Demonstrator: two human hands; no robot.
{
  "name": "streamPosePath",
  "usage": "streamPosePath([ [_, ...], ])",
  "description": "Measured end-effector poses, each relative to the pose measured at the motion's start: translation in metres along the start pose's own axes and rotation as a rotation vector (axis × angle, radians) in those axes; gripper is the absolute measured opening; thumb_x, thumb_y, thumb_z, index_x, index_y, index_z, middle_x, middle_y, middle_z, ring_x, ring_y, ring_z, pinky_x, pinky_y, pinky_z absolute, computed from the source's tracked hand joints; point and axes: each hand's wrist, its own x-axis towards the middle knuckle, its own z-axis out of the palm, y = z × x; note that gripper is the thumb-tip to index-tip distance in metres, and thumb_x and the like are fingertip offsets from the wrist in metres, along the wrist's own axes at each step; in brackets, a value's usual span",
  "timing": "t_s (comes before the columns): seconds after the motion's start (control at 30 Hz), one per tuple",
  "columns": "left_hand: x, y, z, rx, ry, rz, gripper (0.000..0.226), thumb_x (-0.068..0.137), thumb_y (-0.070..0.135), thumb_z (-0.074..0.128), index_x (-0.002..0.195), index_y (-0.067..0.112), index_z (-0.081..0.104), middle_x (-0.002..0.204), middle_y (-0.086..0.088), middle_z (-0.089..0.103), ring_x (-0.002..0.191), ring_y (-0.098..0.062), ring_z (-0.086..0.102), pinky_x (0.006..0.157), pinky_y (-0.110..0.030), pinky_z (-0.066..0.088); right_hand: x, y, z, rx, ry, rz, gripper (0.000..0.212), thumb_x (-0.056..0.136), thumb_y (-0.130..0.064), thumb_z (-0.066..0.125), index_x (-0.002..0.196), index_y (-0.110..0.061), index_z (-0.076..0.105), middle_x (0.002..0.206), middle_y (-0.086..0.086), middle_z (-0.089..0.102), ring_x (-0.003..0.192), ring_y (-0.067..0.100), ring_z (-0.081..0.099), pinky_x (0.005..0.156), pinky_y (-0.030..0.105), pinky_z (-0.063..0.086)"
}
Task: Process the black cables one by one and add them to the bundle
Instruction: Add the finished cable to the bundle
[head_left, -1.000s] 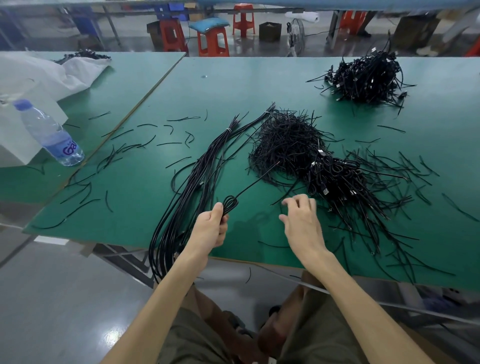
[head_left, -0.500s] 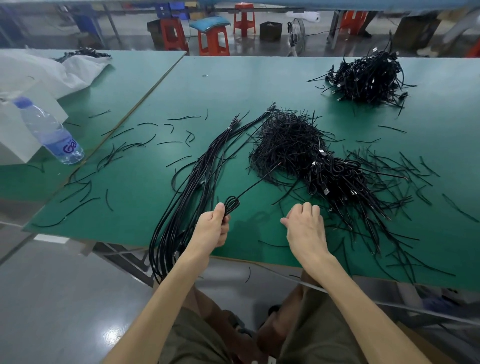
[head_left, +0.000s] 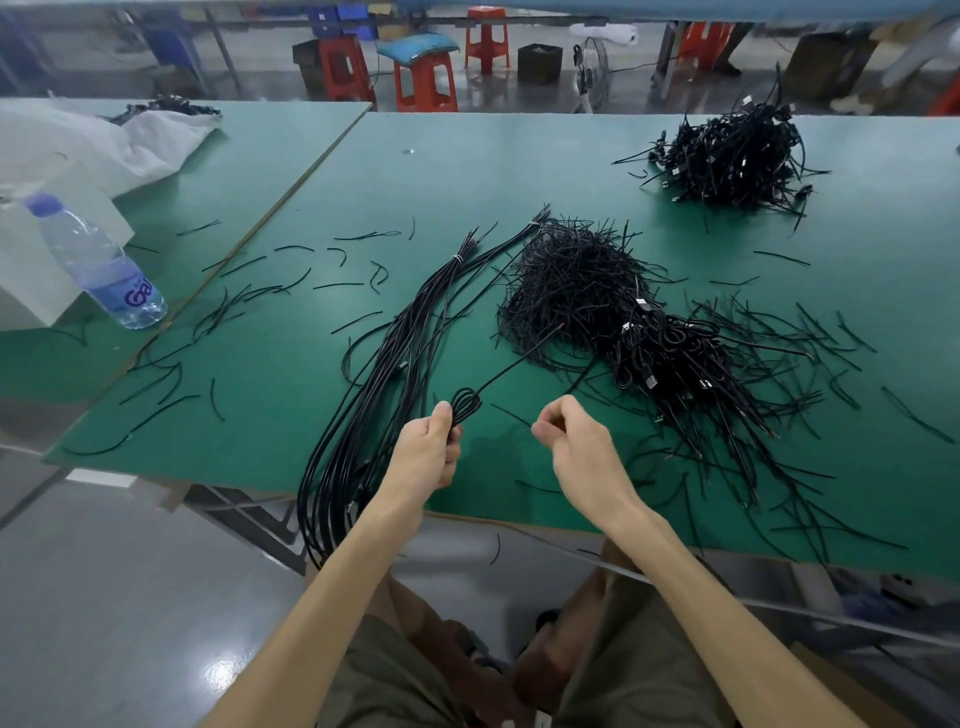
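1 cable (head_left: 466, 407) in left fingers (head_left: 451, 448)

Left hand (head_left: 423, 452): the fist hides the lower part of the coiled cable (head_left: 466, 404). Right hand (head_left: 576, 447): fingers curled toward the thumb; whether they pinch anything is too small to tell. Bundle (head_left: 363, 415): lower loops pass partly behind the left forearm. Central pile (head_left: 582, 291): single cables cannot be told apart. Water bottle (head_left: 98, 265), left of frame: label print only partly legible. White bag (head_left: 78, 140): cut off by the left edge. Upper right corner: blurred figure (head_left: 919, 52), cut off by the frame
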Motion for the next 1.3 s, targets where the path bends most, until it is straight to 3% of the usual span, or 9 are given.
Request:
streamPosePath([
  [0.17, -0.002, 0.001, 0.009, 0.014, -0.081, 0.037, 0.044, 0.111, 0.037, 0.035, 0.074, 0.017, 0.048, 0.052, 0.01, 0.03, 0.042, -0.008, 0.023, 0.04, -0.02, 0.02, -0.011, -0.008, 0.015, 0.254, -0.036, -0.029, 0.007, 0.102, -0.022, 0.06, 0.097, -0.018, 0.056, 0.081, -0.003, 0.06, 0.068, 0.003, 0.054, 0.064, 0.019, 0.045],
  [0.27, -0.007, 0.001, 0.019, 0.01, -0.188, 0.073, 0.046, 0.111, 0.036, 0.035, 0.072, 0.016, 0.048, 0.051, 0.01, 0.031, 0.041, -0.008, 0.023, 0.04, -0.02, 0.02, -0.012, -0.005, 0.024, 0.397, -0.018, 0.062, 0.015, 0.1, -0.022, 0.064, 0.104, -0.014, 0.052, 0.085, 0.003, 0.063, 0.067, 0.007, 0.059, 0.063, 0.026, 0.048],
  [0.47, -0.011, 0.0, 0.024, 0.113, -0.194, 0.197, 0.047, 0.111, 0.037, 0.033, 0.072, 0.016, 0.049, 0.047, 0.014, 0.04, 0.043, -0.004, 0.028, 0.042, -0.016, 0.025, -0.016, -0.001, 0.029, 0.555, 0.018, 0.065, 0.023, 0.097, -0.022, 0.068, 0.111, -0.012, 0.052, 0.076, -0.004, 0.067, 0.065, 0.007, 0.06, 0.059, 0.022, 0.049],
  [0.6, -0.015, 0.003, 0.027, 0.091, -0.258, 0.237, 0.048, 0.109, 0.041, 0.031, 0.073, 0.017, 0.051, 0.047, 0.015, 0.044, 0.041, 0.0, 0.03, 0.042, -0.014, 0.025, -0.014, -0.002, 0.027, 0.567, 0.012, 0.065, 0.032, 0.098, -0.023, 0.067, 0.121, -0.009, 0.051, 0.071, -0.003, 0.066, 0.064, 0.008, 0.059, 0.06, 0.022, 0.049],
  [0.9, -0.019, 0.009, 0.025, 0.072, -0.26, 0.177, 0.052, 0.111, 0.042, 0.034, 0.069, 0.018, 0.053, 0.047, 0.012, 0.045, 0.043, -0.003, 0.029, 0.042, -0.016, 0.025, -0.019, -0.005, 0.022, 0.544, -0.001, -0.023, 0.017, 0.097, -0.02, 0.068, 0.111, -0.011, 0.063, 0.075, -0.002, 0.066, 0.065, 0.009, 0.059, 0.061, 0.026, 0.051],
  [0.97, -0.018, 0.008, 0.024, 0.05, -0.256, 0.14, 0.053, 0.111, 0.042, 0.035, 0.074, 0.012, 0.059, 0.048, 0.012, 0.044, 0.045, -0.007, 0.027, 0.043, -0.017, 0.025, -0.019, -0.006, 0.019, 0.549, -0.029, -0.036, 0.018, 0.095, -0.02, 0.072, 0.11, -0.013, 0.065, 0.077, -0.002, 0.068, 0.066, 0.009, 0.06, 0.061, 0.025, 0.051],
  [1.07, -0.016, 0.006, 0.023, -0.009, -0.275, 0.087, 0.056, 0.111, 0.042, 0.037, 0.103, 0.0, 0.073, 0.052, 0.012, 0.034, 0.049, -0.01, 0.021, 0.046, -0.021, 0.021, -0.016, -0.007, 0.012, 0.584, -0.101, -0.039, 0.026, 0.087, -0.019, 0.08, 0.11, -0.016, 0.067, 0.084, 0.002, 0.073, 0.069, 0.012, 0.063, 0.062, 0.026, 0.053],
  [1.2, -0.016, 0.012, 0.018, -0.079, -0.34, 0.028, 0.047, 0.107, 0.046, 0.044, 0.076, 0.016, 0.061, 0.056, 0.007, 0.029, 0.048, -0.011, 0.021, 0.047, -0.023, 0.018, -0.011, -0.003, -0.003, 0.608, -0.295, -0.012, 0.044, 0.08, -0.019, 0.086, 0.12, -0.025, 0.068, 0.087, 0.001, 0.07, 0.079, 0.017, 0.062, 0.07, 0.028, 0.053],
  [1.3, -0.015, 0.016, 0.011, 0.017, -0.456, 0.017, 0.045, 0.107, 0.048, 0.043, 0.081, 0.013, 0.051, 0.06, 0.004, 0.025, 0.05, -0.013, 0.018, 0.046, -0.02, 0.022, -0.009, 0.0, -0.008, 0.62, -0.389, -0.018, 0.056, 0.082, -0.009, 0.083, 0.13, -0.033, 0.065, 0.09, 0.006, 0.069, 0.08, 0.021, 0.058, 0.075, 0.032, 0.051],
])
